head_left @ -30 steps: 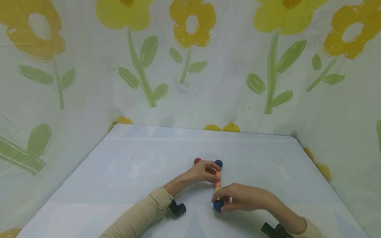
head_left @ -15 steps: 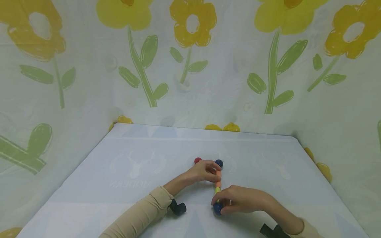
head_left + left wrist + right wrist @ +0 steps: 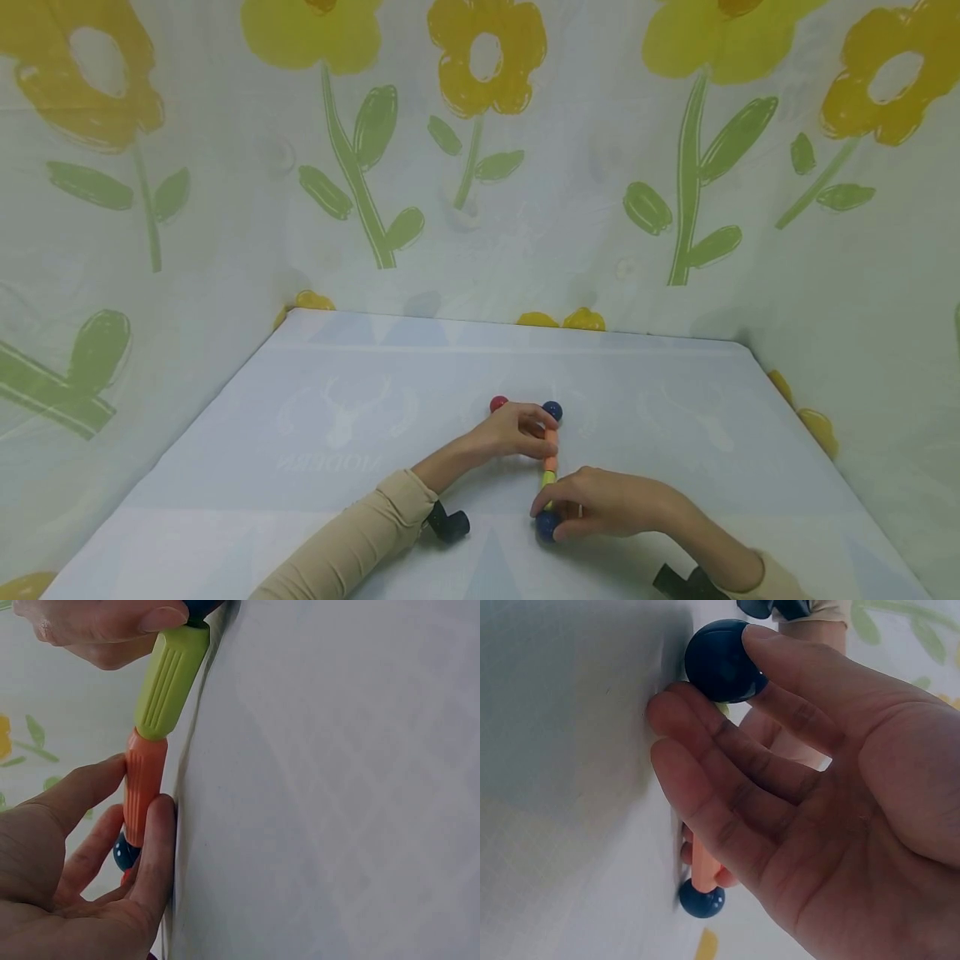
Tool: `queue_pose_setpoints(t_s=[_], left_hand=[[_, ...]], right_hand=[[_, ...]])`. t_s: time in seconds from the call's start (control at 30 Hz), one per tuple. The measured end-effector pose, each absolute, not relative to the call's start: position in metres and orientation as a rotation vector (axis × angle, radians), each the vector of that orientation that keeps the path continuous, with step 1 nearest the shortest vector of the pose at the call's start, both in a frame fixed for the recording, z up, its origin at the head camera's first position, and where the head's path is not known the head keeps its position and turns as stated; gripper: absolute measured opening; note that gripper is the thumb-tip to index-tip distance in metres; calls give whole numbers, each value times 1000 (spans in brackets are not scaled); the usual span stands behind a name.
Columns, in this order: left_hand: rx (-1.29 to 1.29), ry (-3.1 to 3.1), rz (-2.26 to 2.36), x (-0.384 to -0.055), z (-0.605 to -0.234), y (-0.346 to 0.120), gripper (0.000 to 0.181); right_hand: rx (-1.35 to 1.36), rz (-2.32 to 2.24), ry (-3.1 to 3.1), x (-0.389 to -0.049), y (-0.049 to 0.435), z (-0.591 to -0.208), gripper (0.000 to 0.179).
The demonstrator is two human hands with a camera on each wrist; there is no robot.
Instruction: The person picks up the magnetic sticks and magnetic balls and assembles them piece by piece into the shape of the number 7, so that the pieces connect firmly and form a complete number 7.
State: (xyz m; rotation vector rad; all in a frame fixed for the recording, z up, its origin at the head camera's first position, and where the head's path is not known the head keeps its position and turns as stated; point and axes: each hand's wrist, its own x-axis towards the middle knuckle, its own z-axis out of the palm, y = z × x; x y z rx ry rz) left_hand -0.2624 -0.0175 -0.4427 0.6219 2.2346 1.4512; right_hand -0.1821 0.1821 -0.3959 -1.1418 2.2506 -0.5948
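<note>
Left hand (image 3: 517, 433) pinches an orange ribbed stick (image 3: 145, 784) between thumb and fingers. A yellow-green ribbed stick (image 3: 171, 679) meets its near end, roughly in line with it. Thumb and fingers of the right hand (image 3: 615, 502) hold a dark blue ball (image 3: 720, 661) at the other end of the yellow-green stick. Another dark blue ball (image 3: 552, 410) sits at the orange stick's far end. Just beyond the left hand lies a red ball (image 3: 498, 403); whatever links it to the row is mostly hidden behind that hand.
Everything lies on a table with a pale printed cloth (image 3: 337, 492). Behind and at both sides hangs a curtain (image 3: 525, 250) with yellow flowers. Black wrist-worn devices (image 3: 450, 527) sit beside both forearms.
The right hand and its blue ball have shifted very slightly toward the person, and a bit more of the yellow-green stick shows. The left hand keeps its place on the orange stick.
</note>
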Motion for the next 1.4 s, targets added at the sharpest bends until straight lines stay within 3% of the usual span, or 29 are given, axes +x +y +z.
queue_pose_setpoints(t_s=[0.97,1.4], left_hand=[[648,2221,1436,-263,-437,-17,29],[810,2331,1306,-255,-438,-28,37]], right_hand=[[-1070,-613,2261,-182,182,-394,30],[-1047,-652,2248,-183,185,-400,33]])
